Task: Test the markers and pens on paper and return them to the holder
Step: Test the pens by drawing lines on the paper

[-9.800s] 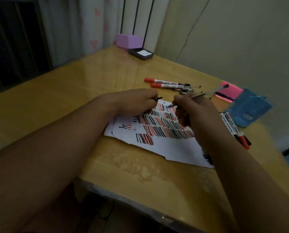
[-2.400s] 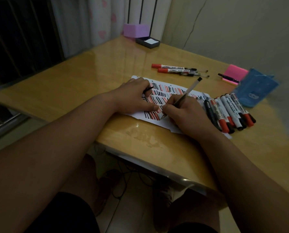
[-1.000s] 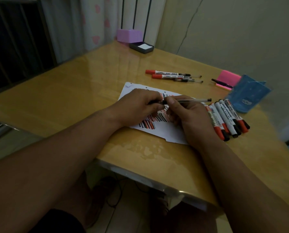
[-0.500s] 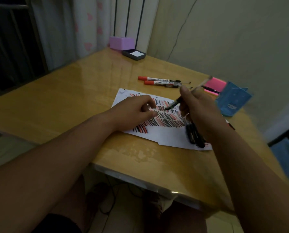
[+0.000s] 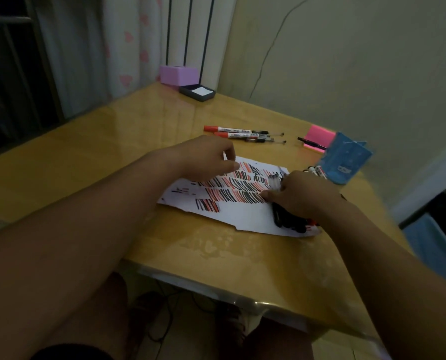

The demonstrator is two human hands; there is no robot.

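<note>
Single head view, angled down over table (image 5: 92, 162).

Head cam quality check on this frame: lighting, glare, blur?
Head view: dim overall, colours muddy; soft sheen on the glossy table toward the far left; right hand and the pens under it are motion-blurred, grip unreadable; two red-capped markers farther back look fairly crisp; wide-angle bend at the edges.

worktop (image 5: 87, 178): glossy yellow-brown wood, far edge against wall
wall (image 5: 346, 61): pale, plain, long thin crack
curtain (image 5: 128, 42): white, pink hearts, far corner
window (image 5: 9, 74): dark, barred, left
floor (image 5: 180, 341): pale, under worktop
light: dim
</note>
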